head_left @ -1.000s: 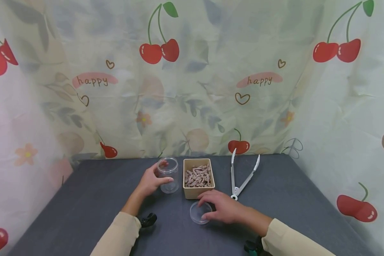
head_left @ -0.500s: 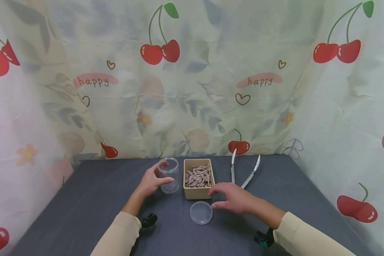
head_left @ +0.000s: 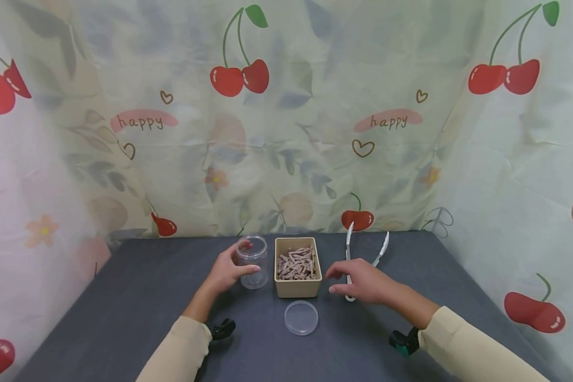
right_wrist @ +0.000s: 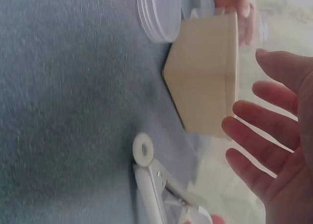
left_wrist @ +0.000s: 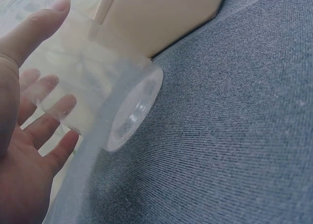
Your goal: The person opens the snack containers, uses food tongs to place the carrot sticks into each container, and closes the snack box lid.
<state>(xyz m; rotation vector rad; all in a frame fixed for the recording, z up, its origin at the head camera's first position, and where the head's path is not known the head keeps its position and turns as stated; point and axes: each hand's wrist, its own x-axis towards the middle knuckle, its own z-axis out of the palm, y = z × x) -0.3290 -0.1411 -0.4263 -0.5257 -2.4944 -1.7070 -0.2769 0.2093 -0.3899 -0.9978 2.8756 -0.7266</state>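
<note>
Hovering open-fingered above the tongs [head_left: 358,260], the right hand [head_left: 360,281] faces a light, stiff, springy tool, probably best gripped mid-arms; left hand [head_left: 226,270] grips the clear jar [head_left: 251,261].

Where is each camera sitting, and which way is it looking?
Head: worn high on the person's head, looking forward and down at the dark grey table; both beige-sleeved arms show, left hand gripping the clear plastic jar, right hand over the white plastic tongs.
Left wrist: low beside the left hand, facing the jar's base.
Right wrist: by the open right hand, facing the beige rectangular box, clear round lid and tongs' hinge.
Shared: both wrist views show the box.
</note>
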